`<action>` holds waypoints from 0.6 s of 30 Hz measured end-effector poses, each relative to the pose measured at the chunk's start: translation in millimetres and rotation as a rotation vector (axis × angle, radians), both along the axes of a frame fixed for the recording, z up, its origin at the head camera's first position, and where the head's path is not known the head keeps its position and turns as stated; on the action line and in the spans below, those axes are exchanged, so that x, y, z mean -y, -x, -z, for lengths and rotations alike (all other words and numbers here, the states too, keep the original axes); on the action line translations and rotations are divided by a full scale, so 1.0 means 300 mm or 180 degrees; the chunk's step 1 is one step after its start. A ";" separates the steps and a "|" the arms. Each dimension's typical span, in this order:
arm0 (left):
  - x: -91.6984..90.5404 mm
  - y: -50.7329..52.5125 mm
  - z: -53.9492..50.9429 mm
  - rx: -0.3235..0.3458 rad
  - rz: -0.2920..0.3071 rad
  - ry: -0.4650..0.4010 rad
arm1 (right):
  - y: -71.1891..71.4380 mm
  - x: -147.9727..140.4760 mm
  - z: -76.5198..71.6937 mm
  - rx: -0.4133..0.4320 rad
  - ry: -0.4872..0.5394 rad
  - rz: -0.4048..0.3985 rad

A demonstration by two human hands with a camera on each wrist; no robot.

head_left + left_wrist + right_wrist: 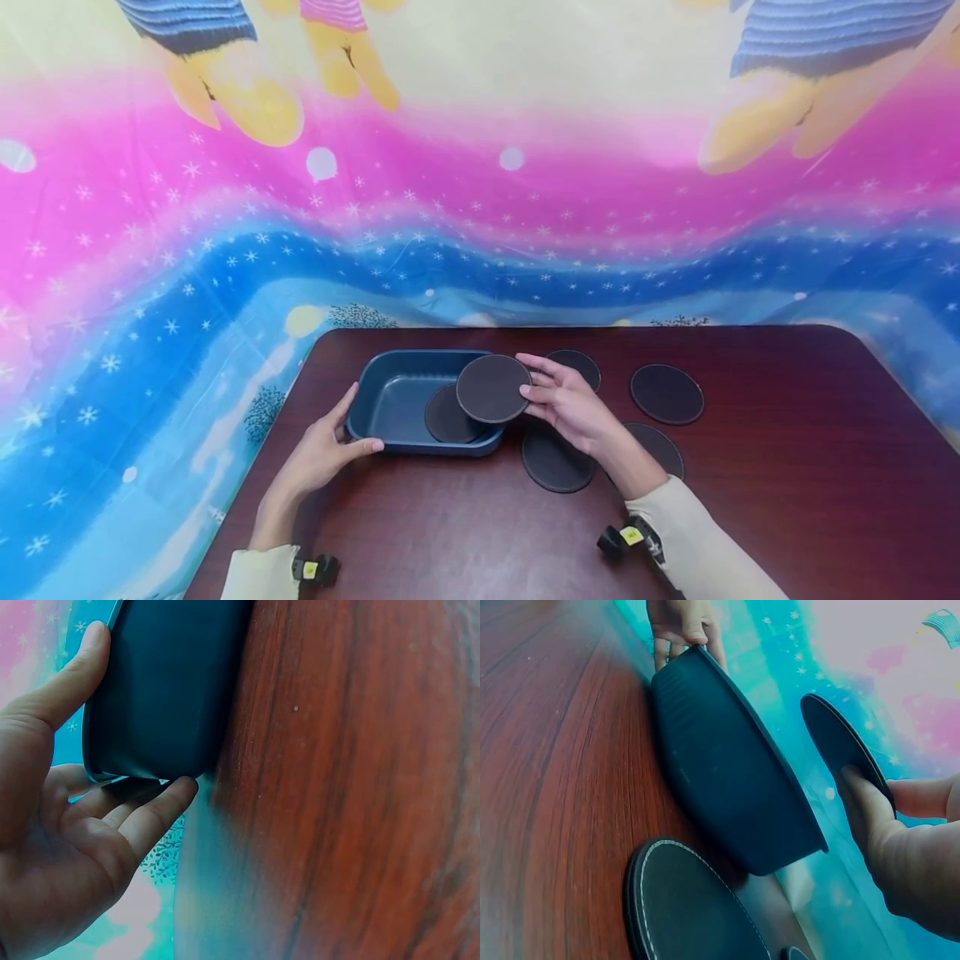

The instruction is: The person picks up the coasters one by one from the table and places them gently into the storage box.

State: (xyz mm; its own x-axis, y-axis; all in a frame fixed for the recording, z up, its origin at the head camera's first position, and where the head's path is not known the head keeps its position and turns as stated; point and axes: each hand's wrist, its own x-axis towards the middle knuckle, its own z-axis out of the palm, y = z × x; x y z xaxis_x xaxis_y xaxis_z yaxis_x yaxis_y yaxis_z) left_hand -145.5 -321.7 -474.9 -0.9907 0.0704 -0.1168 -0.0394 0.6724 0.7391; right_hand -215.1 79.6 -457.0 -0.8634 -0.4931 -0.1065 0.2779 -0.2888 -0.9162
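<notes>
A dark blue rectangular container [393, 412] stands on the table toward its far left. My left hand [318, 454] holds its left end, with the thumb [79, 671] at the rim and the fingers against the end wall. My right hand [573, 408] pinches a round dark brown coaster [491, 389] by its edge, above the container's right end. In the right wrist view that coaster [832, 739] is tilted and apart from the container wall [720, 761]. Another round coaster [447, 418] is inside the container, partly hidden by the held one.
Several more round coasters lie right of the container: a far one [577, 367], a near one [557, 460], one farther right [667, 393] and one partly behind my right forearm [662, 450]. The brown wooden table [465, 525] ends at a patterned cloth [525, 208].
</notes>
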 end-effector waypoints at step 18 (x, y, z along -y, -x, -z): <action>0.001 -0.004 -0.002 -0.0021 0.0002 0.0008 | 0.021 0.103 0.008 -0.0034 -0.0384 -0.0129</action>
